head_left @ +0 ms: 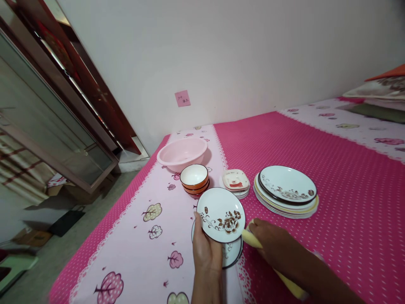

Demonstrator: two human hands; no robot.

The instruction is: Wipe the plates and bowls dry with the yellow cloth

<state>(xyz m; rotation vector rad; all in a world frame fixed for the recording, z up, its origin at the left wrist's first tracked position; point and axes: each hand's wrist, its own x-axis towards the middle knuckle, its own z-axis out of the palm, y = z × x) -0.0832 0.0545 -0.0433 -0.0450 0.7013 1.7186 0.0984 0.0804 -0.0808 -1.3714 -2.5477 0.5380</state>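
My left hand (207,249) grips a white plate (218,211) with a dark rim and brown flowers, thumb along its left edge and fingers underneath. Below it, partly hidden, more plates of the same pattern (232,253) lie on the bed. My right hand (268,238) is closed on a yellow cloth (251,238), whose bunched end touches or nearly touches the plate's right edge. Part of the cloth hangs below my right forearm. Just beyond the held plate are stacked orange bowls (194,177) and a pile of small square dishes (236,180).
A stack of larger plates (286,185) stands at the right. Behind the bowls sits a pink basin (182,154). The pink patterned bedspread (348,190) meets a white wall carrying a pink note (182,98). Folded bedding (379,95) lies far right; a glass-paned door (57,93) is left.
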